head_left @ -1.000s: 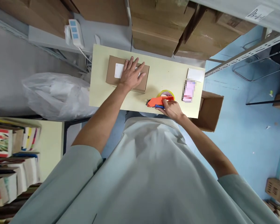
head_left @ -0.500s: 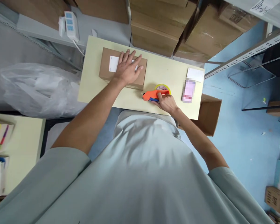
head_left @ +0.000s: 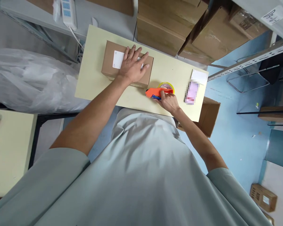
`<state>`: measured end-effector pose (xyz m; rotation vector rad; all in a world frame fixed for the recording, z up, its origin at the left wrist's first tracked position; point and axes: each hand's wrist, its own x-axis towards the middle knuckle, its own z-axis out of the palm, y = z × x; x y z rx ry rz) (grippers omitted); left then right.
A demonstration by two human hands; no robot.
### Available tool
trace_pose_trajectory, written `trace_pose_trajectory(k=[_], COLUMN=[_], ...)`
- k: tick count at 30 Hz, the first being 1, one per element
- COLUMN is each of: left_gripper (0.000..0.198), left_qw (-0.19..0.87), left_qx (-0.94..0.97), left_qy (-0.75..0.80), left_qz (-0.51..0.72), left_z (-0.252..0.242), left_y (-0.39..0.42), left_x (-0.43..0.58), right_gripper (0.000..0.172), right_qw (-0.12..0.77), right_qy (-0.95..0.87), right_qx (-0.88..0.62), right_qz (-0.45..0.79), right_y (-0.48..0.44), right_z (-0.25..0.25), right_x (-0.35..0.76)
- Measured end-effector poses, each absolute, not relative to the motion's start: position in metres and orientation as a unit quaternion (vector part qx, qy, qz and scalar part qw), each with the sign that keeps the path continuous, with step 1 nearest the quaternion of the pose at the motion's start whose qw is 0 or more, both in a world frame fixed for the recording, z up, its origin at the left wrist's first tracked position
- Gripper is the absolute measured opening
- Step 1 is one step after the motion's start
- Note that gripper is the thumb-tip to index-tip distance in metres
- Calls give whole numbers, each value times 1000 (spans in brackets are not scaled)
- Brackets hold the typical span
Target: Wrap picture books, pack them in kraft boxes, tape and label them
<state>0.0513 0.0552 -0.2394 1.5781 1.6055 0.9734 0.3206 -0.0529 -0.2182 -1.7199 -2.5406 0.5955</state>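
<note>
A closed brown cardboard box (head_left: pixel 109 59) lies on the pale yellow table (head_left: pixel 89 72), with a white label (head_left: pixel 117 59) on its top. My left hand (head_left: pixel 133 67) rests flat on the box with fingers spread, covering part of the top and of another white patch. Just right of the box, my right hand (head_left: pixel 169 101) is wrapped round the orange tape dispenser (head_left: pixel 153 92), which has blue parts and carries a yellow-edged roll of tape (head_left: pixel 167 84). The dispenser is at table level; whether it touches the table I cannot tell.
At the table's right end lie a blurred pinkish item (head_left: pixel 191 92) and white cards (head_left: pixel 199 76). An open carton (head_left: pixel 209 116) stands below that end. Large cartons (head_left: pixel 159 34) and a power strip (head_left: pixel 69 14) sit behind the table. A clear plastic bag (head_left: pixel 35 81) bulges at left.
The camera view has turned slightly, so the surroundings shift in the picture. My left hand stays on the box and my right hand keeps hold of the tape dispenser, with little visible movement.
</note>
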Motion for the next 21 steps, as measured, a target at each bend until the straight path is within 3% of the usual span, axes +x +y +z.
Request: trace_pose_trajectory(k=[4,8,14,21], left_gripper=[93,103,83,75], left_qw=[342,318,319,274], left_qx=[594,595,688,730], left_qy=[614,625,568,562], left_qz=[392,393,320,276], left_z=[-241,-240,-233,-232], left_y=[55,55,50,50], left_x=[52,53,55,56], right_gripper=[63,68,60,54], right_qw=[-69,-88,-104,-123], right_qy=[-843,-851,-848,-860], right_qx=[-506,-497,-516,-495], right_qz=[168,144,63,15], right_y=[-52,-54,-59,-61], right_z=[-218,-224,-236,-244], right_x=[318,317,311,313])
